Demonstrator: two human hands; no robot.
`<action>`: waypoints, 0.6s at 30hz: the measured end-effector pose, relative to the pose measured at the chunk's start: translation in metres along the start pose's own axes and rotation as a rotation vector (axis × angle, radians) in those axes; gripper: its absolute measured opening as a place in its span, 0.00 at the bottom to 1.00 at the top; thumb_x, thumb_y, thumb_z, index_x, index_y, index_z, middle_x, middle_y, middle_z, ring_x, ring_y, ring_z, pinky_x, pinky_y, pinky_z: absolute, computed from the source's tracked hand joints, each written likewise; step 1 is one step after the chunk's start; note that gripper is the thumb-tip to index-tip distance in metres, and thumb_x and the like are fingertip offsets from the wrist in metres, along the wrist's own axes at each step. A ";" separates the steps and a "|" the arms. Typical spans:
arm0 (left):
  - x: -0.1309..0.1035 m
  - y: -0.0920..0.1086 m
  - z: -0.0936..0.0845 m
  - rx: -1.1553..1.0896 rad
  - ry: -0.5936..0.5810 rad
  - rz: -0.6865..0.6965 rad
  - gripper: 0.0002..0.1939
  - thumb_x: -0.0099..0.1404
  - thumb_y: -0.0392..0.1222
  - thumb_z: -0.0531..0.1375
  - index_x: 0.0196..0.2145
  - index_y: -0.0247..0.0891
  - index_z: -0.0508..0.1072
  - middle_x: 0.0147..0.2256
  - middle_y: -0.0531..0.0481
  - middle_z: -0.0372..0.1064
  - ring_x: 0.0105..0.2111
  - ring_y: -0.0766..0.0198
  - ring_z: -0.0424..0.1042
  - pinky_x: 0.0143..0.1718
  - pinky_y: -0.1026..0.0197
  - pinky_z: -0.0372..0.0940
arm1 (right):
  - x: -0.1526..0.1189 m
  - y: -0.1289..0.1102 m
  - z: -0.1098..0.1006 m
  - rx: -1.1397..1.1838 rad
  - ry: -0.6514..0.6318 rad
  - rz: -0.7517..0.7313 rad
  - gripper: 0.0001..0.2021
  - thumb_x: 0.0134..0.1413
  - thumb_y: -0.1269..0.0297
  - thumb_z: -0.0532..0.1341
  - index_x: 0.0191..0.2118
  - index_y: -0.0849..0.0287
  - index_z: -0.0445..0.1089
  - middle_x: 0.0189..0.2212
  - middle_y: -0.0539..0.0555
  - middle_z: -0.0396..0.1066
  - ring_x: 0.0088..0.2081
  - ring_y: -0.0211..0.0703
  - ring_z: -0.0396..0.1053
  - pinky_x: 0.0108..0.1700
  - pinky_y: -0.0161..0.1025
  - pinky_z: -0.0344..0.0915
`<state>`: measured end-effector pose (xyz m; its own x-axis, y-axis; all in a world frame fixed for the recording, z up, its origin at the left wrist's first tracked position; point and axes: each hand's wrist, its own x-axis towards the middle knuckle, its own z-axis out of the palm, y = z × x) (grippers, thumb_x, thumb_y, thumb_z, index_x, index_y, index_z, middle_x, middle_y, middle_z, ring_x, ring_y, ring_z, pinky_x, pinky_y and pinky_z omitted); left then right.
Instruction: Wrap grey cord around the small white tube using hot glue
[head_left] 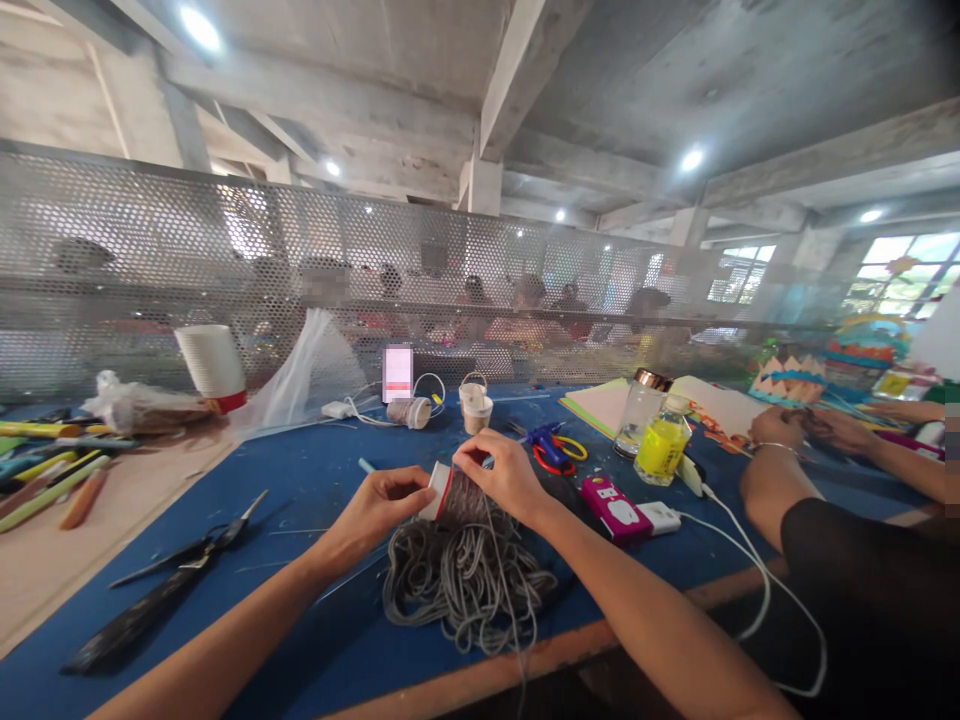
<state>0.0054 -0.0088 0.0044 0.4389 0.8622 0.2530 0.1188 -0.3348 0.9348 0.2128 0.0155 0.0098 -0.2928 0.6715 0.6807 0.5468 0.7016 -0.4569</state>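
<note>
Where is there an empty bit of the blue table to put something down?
The biggest bare patch lies between the scissors and the left hand. Another sits behind the hands, before the small basket cup. It is crowded on the right by the pink case, yellow bottle and cable, and around the grey cord pile.

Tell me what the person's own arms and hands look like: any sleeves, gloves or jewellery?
Both arms are bare from the bottom edge of the head view up to the wrists, with no sleeves in sight. The left hand and the right hand wear no gloves, and no rings, watch or bracelet show on them.
</note>
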 end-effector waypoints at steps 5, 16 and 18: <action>0.001 -0.003 -0.001 -0.034 0.001 -0.016 0.11 0.61 0.46 0.61 0.30 0.35 0.76 0.28 0.52 0.70 0.30 0.63 0.65 0.34 0.63 0.59 | 0.000 -0.001 -0.001 0.018 0.000 0.001 0.07 0.59 0.62 0.58 0.33 0.58 0.72 0.30 0.49 0.70 0.33 0.36 0.67 0.39 0.32 0.61; 0.000 -0.001 0.000 -0.098 0.036 -0.064 0.10 0.59 0.46 0.62 0.29 0.35 0.76 0.27 0.51 0.70 0.29 0.63 0.65 0.33 0.63 0.57 | 0.000 -0.004 -0.002 0.047 0.021 0.012 0.09 0.60 0.61 0.57 0.34 0.58 0.72 0.30 0.50 0.71 0.33 0.37 0.67 0.41 0.33 0.61; 0.000 -0.001 0.000 -0.093 0.042 -0.064 0.11 0.59 0.46 0.62 0.29 0.35 0.76 0.26 0.51 0.69 0.28 0.63 0.64 0.32 0.63 0.57 | 0.001 -0.006 -0.004 0.061 0.022 0.000 0.10 0.61 0.61 0.56 0.34 0.58 0.72 0.31 0.50 0.71 0.34 0.37 0.67 0.41 0.33 0.61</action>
<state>0.0058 -0.0084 0.0036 0.3949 0.8965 0.2008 0.0616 -0.2439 0.9678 0.2127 0.0107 0.0155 -0.2748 0.6668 0.6927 0.4975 0.7151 -0.4911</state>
